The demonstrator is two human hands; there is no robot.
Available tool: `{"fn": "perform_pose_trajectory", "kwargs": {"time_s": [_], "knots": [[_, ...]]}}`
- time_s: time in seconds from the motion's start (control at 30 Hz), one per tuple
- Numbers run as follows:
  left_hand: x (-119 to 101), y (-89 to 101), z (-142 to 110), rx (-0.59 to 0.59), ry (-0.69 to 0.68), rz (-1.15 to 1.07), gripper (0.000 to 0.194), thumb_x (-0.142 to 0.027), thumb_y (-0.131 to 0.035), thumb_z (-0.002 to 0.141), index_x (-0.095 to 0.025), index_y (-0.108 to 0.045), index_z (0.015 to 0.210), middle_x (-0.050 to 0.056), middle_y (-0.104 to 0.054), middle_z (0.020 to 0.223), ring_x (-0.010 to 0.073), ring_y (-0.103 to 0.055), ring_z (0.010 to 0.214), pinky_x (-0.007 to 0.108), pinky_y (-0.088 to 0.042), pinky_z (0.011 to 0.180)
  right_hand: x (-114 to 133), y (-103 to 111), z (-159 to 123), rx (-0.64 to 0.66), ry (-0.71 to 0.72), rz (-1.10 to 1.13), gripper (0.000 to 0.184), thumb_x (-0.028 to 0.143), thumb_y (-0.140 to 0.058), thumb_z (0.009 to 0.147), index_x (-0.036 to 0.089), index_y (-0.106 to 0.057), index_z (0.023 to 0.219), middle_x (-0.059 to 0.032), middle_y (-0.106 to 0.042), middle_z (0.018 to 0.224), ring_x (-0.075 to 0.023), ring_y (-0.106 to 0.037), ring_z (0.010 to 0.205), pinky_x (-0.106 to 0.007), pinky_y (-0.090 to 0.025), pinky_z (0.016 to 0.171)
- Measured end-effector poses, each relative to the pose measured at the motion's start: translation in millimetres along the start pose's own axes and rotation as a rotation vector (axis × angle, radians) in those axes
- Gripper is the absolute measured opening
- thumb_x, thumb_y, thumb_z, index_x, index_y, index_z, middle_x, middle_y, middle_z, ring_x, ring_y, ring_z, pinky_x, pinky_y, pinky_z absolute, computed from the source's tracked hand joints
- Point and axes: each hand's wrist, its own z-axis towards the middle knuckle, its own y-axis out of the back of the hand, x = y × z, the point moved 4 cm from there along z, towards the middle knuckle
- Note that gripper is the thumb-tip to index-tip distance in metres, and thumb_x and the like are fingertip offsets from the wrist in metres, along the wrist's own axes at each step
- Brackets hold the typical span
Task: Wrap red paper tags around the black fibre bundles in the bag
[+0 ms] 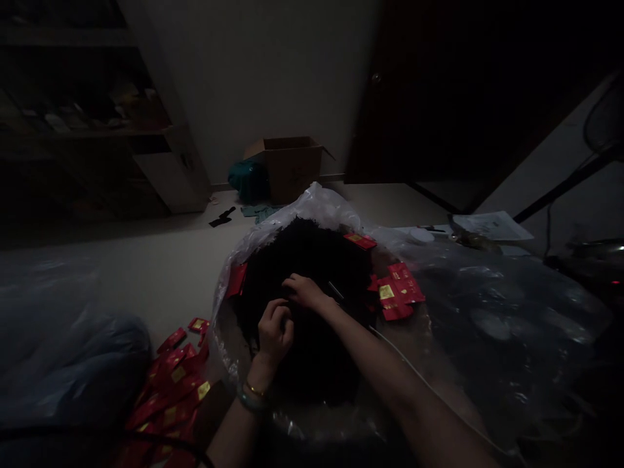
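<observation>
A large clear plastic bag (221, 351) stands with its mouth wide, filled with a dark, shaggy mass of black loose material (312, 250). Over the middle of that mass, my right hand (305, 290) has its fingers bent downward and closed. Just left and nearer to me, my left hand (275, 331) is curled, fingertips towards the right hand. What the fingers of either hand hold, if anything, is lost in the dark. A thin metallic stick (336, 290) lies on the black material by my right wrist. Red packets (400, 290) with gold patches rest inside the bag's right side.
Many red packets (170, 383) are heaped on the lower left. An open cardboard box (295, 169) and a teal bag (248, 181) stand by the wall. Clear plastic sheeting (507, 312) spreads at right, with a white cable (414, 370) near my right forearm.
</observation>
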Motion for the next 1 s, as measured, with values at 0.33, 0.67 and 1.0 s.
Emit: {"fn": "perform_pose_trajectory", "kwargs": {"time_s": [0.33, 0.67, 1.0], "knots": [[5.3, -5.8, -1.5, 0.024, 0.085, 0.012, 0.013, -0.009, -0.047, 0.077, -0.018, -0.055, 0.08, 0.007, -0.052, 0.102, 0.0132, -0.057, 0.074, 0.026, -0.049, 0.065, 17.8, 77.5, -50.2, -0.148, -0.192, 0.793, 0.019, 0.029, -0.063, 0.069, 0.017, -0.063, 0.083, 0.0033, -0.06, 0.068, -0.0084, -0.052, 0.048, -0.02, -0.043, 0.046], [9.2, -6.6, -3.8, 0.041, 0.092, 0.021, 0.012, -0.011, -0.048, 0.078, -0.018, -0.057, 0.083, 0.008, -0.049, 0.109, 0.0138, -0.057, 0.076, 0.029, -0.051, 0.069, 54.6, 85.0, -53.5, -0.037, -0.081, 0.343, 0.028, 0.01, -0.063, 0.069, 0.02, -0.069, 0.094, -0.0022, -0.072, 0.09, -0.0159, -0.066, 0.082, -0.024, -0.048, 0.072], [5.1, -6.6, -3.9, 0.045, 0.08, -0.017, 0.01, -0.015, -0.051, 0.08, -0.018, -0.058, 0.085, 0.009, -0.046, 0.112, 0.0134, -0.057, 0.076, 0.03, -0.051, 0.07, 69.5, 94.9, -61.8, 0.092, -0.061, -0.046, 0.021, 0.015, -0.061, 0.078, 0.019, -0.066, 0.098, -0.0048, -0.065, 0.095, -0.0143, -0.058, 0.08, -0.023, -0.041, 0.066]]}}
